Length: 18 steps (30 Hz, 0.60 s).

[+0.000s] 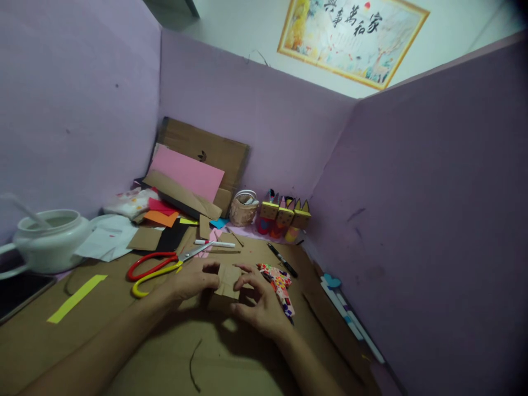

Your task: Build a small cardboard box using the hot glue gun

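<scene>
A small brown cardboard piece [227, 281], folded like a little box, stands on the cardboard-covered table [165, 352]. My left hand [193, 281] grips its left side with bent fingers. On the other side my right hand [259, 302] curls round the piece, its fingertips at the top and right edge and the thumb low at the front. Just left of my left hand lie scissors [154, 268] with red and yellow handles, blades partly open. A colourful patterned item [280, 283] lies right behind my right hand.
A white pot [51, 239] and a dark phone-like slab [20, 291] are at the left. A yellow strip [78, 298] lies nearer. Behind are paper scraps, a basket [243, 209] and small decorated figures [284, 217]. A black pen [282, 259] and white markers [350, 319] lie right, by purple walls.
</scene>
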### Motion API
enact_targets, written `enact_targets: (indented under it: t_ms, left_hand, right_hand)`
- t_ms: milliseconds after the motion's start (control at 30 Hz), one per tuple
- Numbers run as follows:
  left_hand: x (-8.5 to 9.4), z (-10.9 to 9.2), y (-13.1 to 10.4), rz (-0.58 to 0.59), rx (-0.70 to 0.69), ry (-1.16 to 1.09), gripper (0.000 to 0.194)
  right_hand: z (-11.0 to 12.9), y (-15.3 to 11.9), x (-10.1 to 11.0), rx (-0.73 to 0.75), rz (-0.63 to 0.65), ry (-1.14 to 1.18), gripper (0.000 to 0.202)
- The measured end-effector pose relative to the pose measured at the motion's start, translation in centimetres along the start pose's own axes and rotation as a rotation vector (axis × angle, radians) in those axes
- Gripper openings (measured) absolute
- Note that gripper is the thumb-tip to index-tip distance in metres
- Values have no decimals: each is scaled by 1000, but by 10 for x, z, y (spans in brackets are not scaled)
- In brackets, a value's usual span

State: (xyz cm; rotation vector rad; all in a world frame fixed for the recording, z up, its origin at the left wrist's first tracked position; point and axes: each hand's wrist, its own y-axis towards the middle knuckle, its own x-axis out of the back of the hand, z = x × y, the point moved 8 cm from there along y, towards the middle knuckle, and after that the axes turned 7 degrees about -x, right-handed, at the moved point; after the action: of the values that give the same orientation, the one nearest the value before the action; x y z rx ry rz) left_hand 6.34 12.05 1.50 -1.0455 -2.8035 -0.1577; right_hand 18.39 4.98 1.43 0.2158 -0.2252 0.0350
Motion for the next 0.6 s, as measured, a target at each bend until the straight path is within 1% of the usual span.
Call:
enact_targets:
  t_ms: [233, 433, 600]
  left_hand:
    - [0, 2, 1, 7, -8, 15, 44]
    - [1, -1, 0, -1, -2, 46, 40]
    - [0, -2, -1, -2, 4, 39, 44]
  right_hand:
    - [2, -1, -3, -16, 29, 61, 24]
    - [2, 0, -1, -7, 4, 13, 24]
    - [0, 0, 1, -1, -9, -32, 25]
